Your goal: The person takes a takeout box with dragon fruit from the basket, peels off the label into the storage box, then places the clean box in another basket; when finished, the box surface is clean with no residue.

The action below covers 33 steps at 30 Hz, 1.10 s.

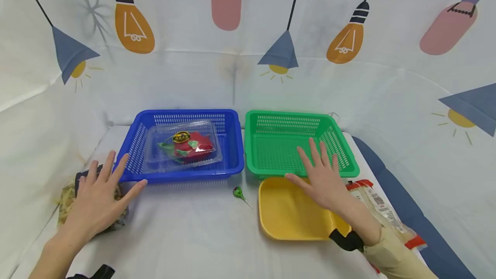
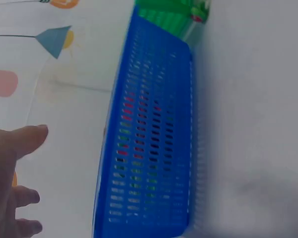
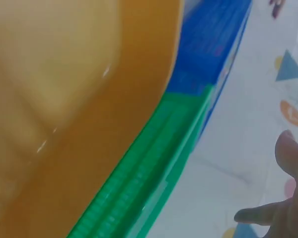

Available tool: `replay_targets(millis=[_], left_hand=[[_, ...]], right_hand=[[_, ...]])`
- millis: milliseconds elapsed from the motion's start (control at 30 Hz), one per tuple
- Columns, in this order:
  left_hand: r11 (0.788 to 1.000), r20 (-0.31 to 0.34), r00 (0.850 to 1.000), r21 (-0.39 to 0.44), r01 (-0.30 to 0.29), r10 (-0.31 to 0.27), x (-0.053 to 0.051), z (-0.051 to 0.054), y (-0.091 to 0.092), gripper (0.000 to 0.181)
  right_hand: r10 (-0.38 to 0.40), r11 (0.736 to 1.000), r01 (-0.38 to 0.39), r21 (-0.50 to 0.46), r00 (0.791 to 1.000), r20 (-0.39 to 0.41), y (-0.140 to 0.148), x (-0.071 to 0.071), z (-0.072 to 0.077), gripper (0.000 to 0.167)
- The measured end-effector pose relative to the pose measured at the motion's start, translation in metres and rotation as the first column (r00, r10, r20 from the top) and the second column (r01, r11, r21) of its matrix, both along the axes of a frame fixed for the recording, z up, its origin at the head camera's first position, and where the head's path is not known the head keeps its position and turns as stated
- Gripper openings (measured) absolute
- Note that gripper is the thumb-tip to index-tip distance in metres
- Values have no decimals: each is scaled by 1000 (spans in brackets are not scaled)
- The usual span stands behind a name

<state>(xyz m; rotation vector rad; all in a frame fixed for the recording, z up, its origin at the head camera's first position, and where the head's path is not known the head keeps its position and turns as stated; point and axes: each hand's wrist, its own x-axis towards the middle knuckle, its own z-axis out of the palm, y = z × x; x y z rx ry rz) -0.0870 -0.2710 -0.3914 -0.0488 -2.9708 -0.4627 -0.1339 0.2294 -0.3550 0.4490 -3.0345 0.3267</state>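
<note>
While left hand (image 1: pixel 94 199) spreads near one bag (image 1: pixel 69 201), right hand (image 1: pixel 327 184) spreads near one yellow bin (image 1: pixel 284 214), two baskets (image 1: pixel 178 176) stand far; one box label (image 1: pixel 181 137) is illegible.

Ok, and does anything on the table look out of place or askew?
A little: a green lollipop lies loose on the white table, just left of the yellow tray, outside any container. The clear plastic box also sits at a slant inside the blue basket. I see nothing spilled.

The head view is bright with soft shadows, the wrist views dimmer and hazy, small glints dotting the yellow basin (image 3: pixel 79 99).
</note>
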Motion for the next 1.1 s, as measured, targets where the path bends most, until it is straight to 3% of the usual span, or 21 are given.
replay_targets(millis=[100, 233, 300, 433, 633, 900, 967, 1100], left_hand=[[991, 20, 999, 126, 46, -48, -3, 2, 3, 90], [967, -14, 995, 232, 102, -101, -10, 8, 5, 83], [959, 0, 995, 267, 99, -103, -14, 12, 4, 80], [955, 123, 989, 293, 42, -82, -28, 16, -1, 79], [928, 235, 963, 371, 39, -135, -52, 16, -12, 80], [871, 313, 928, 491, 25, -203, -79, 11, -21, 84], [858, 340, 913, 514, 22, -227, -87, 12, -23, 84], [825, 414, 866, 565, -3, -281, -102, 15, -29, 85]], right_hand=[[46, 996, -42, -80, 998, 44, -14, 0, 6, 84], [108, 979, -96, -181, 992, 59, -36, -1, 15, 78], [134, 969, -119, -217, 990, 54, -47, -5, 19, 73], [184, 949, -156, -274, 980, 79, -69, -17, 24, 64], [259, 915, -170, -366, 943, 210, -97, -41, 26, 59], [249, 919, -122, -375, 916, 313, -137, -75, 23, 49], [247, 924, -114, -365, 907, 341, -147, -83, 22, 48], [246, 934, -110, -339, 887, 390, -164, -99, 19, 50]])
